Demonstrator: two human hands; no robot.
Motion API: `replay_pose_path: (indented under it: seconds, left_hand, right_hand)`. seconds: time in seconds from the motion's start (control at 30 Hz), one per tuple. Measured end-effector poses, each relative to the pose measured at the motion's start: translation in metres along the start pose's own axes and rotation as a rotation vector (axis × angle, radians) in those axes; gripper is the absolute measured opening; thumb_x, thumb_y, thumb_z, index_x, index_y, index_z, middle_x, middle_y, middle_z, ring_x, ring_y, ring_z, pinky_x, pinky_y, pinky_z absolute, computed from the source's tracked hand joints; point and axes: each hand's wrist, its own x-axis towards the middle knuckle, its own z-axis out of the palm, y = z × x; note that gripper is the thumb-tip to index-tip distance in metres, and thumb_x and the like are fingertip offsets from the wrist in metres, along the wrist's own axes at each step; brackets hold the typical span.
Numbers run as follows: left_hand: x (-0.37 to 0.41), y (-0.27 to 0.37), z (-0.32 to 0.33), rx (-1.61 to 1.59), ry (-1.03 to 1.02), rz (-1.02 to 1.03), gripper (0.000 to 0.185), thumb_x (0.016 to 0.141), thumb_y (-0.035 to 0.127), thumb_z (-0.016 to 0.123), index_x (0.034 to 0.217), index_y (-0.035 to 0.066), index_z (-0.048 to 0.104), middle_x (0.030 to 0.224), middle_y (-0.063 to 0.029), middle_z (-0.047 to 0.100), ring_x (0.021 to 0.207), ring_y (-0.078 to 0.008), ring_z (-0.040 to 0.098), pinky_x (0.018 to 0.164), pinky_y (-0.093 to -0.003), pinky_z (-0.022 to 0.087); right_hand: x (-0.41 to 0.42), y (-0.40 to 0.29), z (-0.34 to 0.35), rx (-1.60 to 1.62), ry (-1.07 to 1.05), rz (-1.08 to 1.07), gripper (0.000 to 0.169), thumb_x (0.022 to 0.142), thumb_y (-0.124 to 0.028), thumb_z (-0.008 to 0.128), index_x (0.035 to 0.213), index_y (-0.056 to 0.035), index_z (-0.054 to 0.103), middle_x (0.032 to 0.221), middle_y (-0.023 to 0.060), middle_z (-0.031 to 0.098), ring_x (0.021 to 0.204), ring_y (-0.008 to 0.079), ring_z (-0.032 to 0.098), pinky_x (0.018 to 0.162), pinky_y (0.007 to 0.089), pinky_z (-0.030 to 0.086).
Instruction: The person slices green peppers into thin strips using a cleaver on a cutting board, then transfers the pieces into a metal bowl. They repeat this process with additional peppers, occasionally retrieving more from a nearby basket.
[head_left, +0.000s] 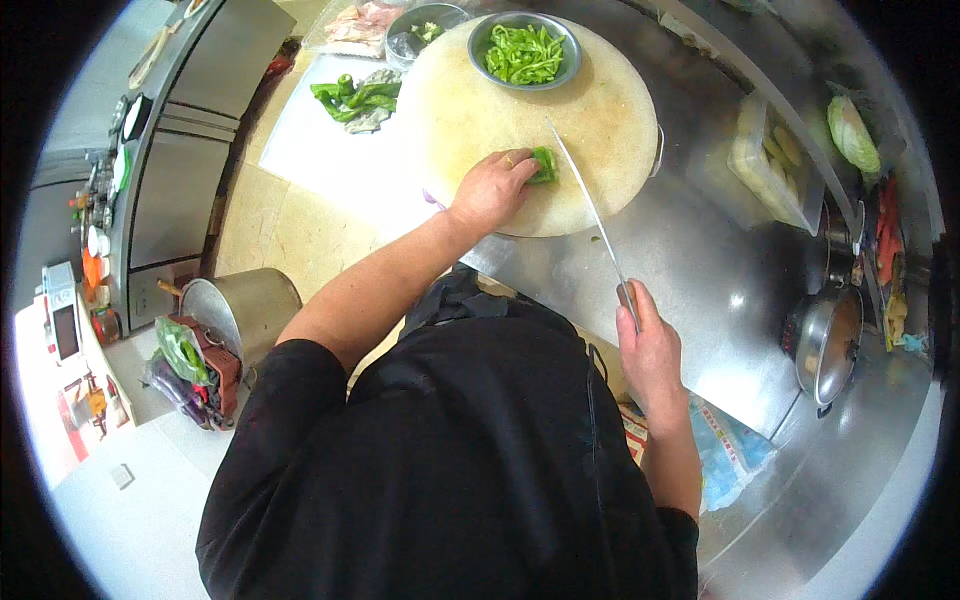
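My left hand (493, 187) rests on the round cutting board (465, 112), its fingertips pressing on a piece of green pepper (545, 165). In my right hand (646, 341) is the handle of a kitchen knife (592, 206); its long blade points up over the board, just right of the pepper and apart from it. A metal bowl (480, 67) of sliced green pepper strips (523, 55) stands at the far edge of the board. Whole green peppers (375, 91) lie left of the board on a white surface, partly on a crumpled grey plastic bag.
Top left stand a tray of raw meat (364, 28) and a metal container (405, 45) with green scraps. A clear plastic tub (776, 165) is at right, near a lidded pan (827, 345). A large metal pot (259, 307) stands at lower left.
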Motion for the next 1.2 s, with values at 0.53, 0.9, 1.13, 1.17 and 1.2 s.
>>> replay_pose_path:
  seconds: [0.53,0.9,1.13,1.17,1.2]
  left_hand:
    - [-0.033,0.019,-0.031,0.327,-0.156,0.053,0.024,0.087,0.010,0.060,0.109,0.002,0.068,0.116,-0.0121,0.065,0.107,-0.0306,0.059,0.095,-0.0410,0.050]
    - [-0.027,0.011,0.002,0.309,0.099,-0.034,0.030,0.081,0.015,0.065,0.111,0.009,0.068,0.109,-0.0068,0.065,0.106,-0.0278,0.058,0.087,-0.0422,0.047]
    - [-0.025,0.004,-0.001,0.252,0.090,-0.019,0.040,0.074,0.017,0.072,0.113,0.011,0.066,0.112,-0.0047,0.064,0.104,-0.0284,0.057,0.084,-0.0434,0.046]
    - [-0.026,0.002,0.001,0.246,0.090,-0.016,0.041,0.073,0.016,0.073,0.113,0.012,0.066,0.113,-0.0047,0.064,0.104,-0.0284,0.057,0.084,-0.0436,0.046]
    - [-0.023,0.001,0.006,0.235,0.091,-0.001,0.042,0.072,0.016,0.073,0.113,0.012,0.066,0.113,-0.0046,0.064,0.104,-0.0284,0.058,0.083,-0.0438,0.046]
  right_hand:
    - [-0.008,-0.097,-0.061,0.400,-0.317,0.174,0.045,0.103,-0.021,0.050,0.145,-0.0047,0.047,0.119,0.0211,0.069,0.109,0.0394,0.068,0.093,0.0445,0.052]
    - [-0.005,-0.108,-0.065,0.160,-0.256,0.015,0.042,0.101,-0.021,0.055,0.141,-0.0064,0.050,0.110,0.0266,0.069,0.102,0.0466,0.067,0.086,0.0504,0.054]
    - [-0.014,-0.101,-0.071,0.027,-0.323,0.038,0.046,0.102,-0.024,0.053,0.144,-0.0082,0.046,0.115,0.0254,0.069,0.104,0.0458,0.067,0.087,0.0500,0.054]
    - [-0.011,-0.075,-0.046,0.053,-0.335,0.060,0.046,0.102,-0.024,0.053,0.144,-0.0085,0.047,0.115,0.0254,0.069,0.104,0.0459,0.067,0.087,0.0499,0.054]
    - [-0.009,-0.035,-0.013,0.081,-0.337,0.090,0.045,0.102,-0.024,0.053,0.144,-0.0088,0.047,0.115,0.0255,0.069,0.104,0.0460,0.067,0.087,0.0497,0.054]
